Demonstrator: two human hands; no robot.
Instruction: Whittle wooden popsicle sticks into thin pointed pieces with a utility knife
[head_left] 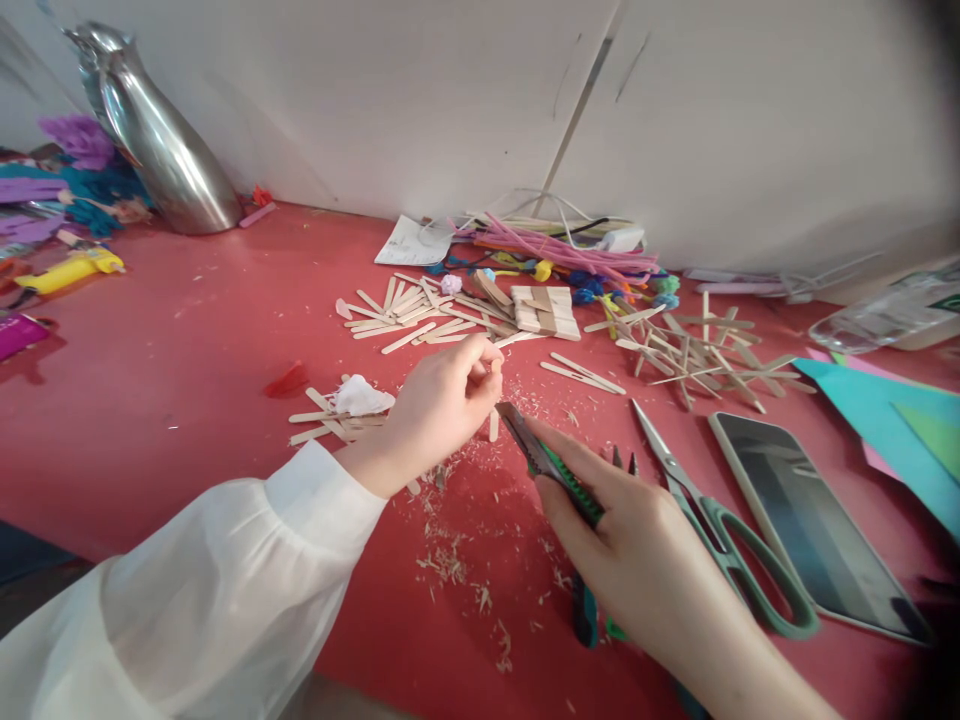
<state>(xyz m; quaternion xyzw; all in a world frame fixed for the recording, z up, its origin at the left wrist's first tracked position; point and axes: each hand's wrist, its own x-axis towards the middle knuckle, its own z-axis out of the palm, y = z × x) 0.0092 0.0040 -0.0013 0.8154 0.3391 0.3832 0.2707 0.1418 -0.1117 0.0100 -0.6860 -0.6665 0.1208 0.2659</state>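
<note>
My left hand [441,408], in a white sleeve, pinches a small wooden craft stick [493,426] upright over the red table. The stick's upper end shows just above the fingertips; the fingers hide its middle. My right hand [630,525] is wrapped round a green and black utility knife [553,465]. Its blade end points up and left, close beside the stick; the picture does not tell whether they touch. Pale wood shavings [448,565] lie scattered on the table below both hands. Under my right hand is a tool with teal handles [584,610], partly covered.
Green-handled scissors [724,545] and a phone [810,520] lie to the right, near coloured paper [885,410]. Loose craft sticks [409,310] and pink pipe cleaners [562,245] spread along the back. A steel jug [161,140] and a yellow glue gun [71,270] are at left.
</note>
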